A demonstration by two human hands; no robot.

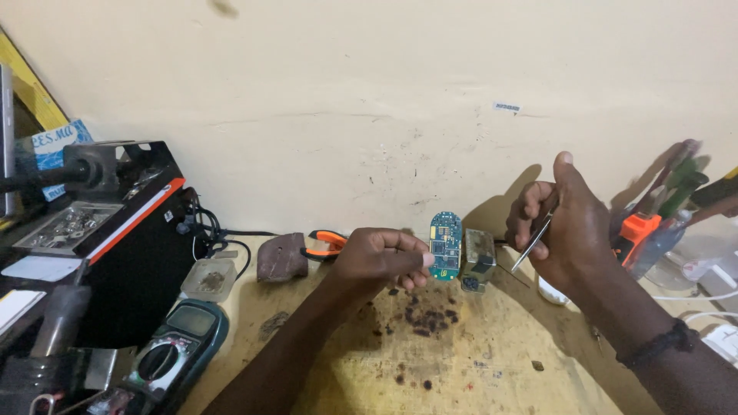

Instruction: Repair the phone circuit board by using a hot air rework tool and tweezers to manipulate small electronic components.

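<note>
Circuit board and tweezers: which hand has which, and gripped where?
Left hand pinches the circuit board by its left edge; right hand holds the tweezers near their upper end.

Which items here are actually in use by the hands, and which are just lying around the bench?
In use: left hand holding small green circuit board; right hand holding thin metal tweezers.

Lying about: orange-handled pliers, dark green multimeter, small metal block, black rework station.

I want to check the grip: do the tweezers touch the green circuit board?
Apart. The head view shows the tweezers in the right hand, with a clear gap to the circuit board.
</note>
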